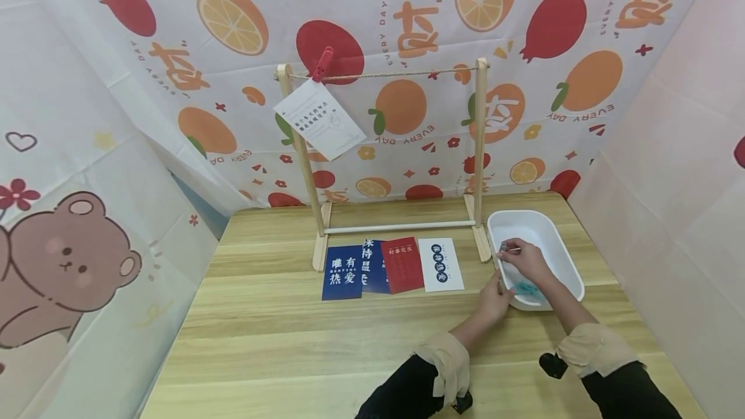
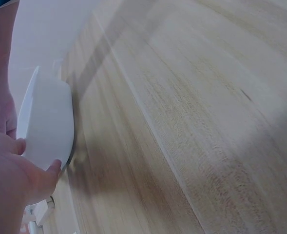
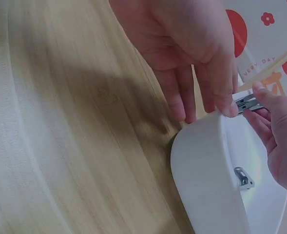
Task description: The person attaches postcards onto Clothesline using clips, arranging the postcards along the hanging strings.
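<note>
Head: we see the right hand [image 1: 528, 261] over the white tray [image 1: 537, 226]; left wrist: the left hand [image 2: 19, 170] touches its wall, we cannot tell if clasping; right wrist: the right hand pinches a metal clip [image 3: 247, 103] beside the rim.

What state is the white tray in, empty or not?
Not empty: the head view shows something teal inside the tray, near the person.

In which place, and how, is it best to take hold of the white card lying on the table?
Probably pinch the right edge of the white card, coming from the right: it lies flat, its left edge is close beside the red card, while bare table borders its right edge.
</note>
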`<state>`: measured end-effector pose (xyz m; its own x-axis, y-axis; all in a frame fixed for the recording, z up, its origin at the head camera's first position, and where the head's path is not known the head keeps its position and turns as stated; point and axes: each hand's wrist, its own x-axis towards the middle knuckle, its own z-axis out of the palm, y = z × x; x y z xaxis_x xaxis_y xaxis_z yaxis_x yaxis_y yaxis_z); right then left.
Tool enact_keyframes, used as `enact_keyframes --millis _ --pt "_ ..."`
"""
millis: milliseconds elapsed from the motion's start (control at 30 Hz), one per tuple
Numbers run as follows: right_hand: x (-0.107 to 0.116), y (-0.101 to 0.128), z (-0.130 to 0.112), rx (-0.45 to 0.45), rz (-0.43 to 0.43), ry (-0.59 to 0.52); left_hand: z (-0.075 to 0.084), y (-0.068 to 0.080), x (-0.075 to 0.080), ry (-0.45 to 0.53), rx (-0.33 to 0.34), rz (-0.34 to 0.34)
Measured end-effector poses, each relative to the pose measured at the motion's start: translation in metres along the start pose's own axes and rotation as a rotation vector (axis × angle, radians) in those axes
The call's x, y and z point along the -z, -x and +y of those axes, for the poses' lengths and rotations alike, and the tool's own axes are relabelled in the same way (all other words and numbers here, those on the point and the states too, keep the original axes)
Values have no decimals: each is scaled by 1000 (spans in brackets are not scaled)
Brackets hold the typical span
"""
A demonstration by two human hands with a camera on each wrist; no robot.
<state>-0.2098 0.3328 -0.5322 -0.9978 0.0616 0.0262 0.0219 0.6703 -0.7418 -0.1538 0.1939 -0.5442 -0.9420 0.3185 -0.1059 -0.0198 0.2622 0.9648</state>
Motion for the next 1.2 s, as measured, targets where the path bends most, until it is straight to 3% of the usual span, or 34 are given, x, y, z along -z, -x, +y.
enact_keyframes --millis 233,467,633,733,800,900,1000,1067,1200 --pt "-1 3 -2 -45 43 -12 -1 -3 -2 -7 0 -12" --pt "-2 5 -1 -32 122 73 -2 -6 -4 15 39 -40" --pt "-1 6 2 -35 166 70 -8 -16 8 -80 9 -25" --pt "0 6 5 -36 170 69 -12 -30 31 -212 -29 -14" --pt "0 8 7 -47 164 71 -14 -41 53 -375 -63 -15" --pt "2 10 8 -55 154 64 -19 -61 86 -775 -126 -30" --pt "3 12 8 -51 151 61 -25 -77 116 -1103 -107 -72" --pt "5 12 7 -38 154 63 -29 -84 132 -1206 -50 -129" --pt "9 12 8 -24 157 63 -31 -89 150 -1236 36 -225"
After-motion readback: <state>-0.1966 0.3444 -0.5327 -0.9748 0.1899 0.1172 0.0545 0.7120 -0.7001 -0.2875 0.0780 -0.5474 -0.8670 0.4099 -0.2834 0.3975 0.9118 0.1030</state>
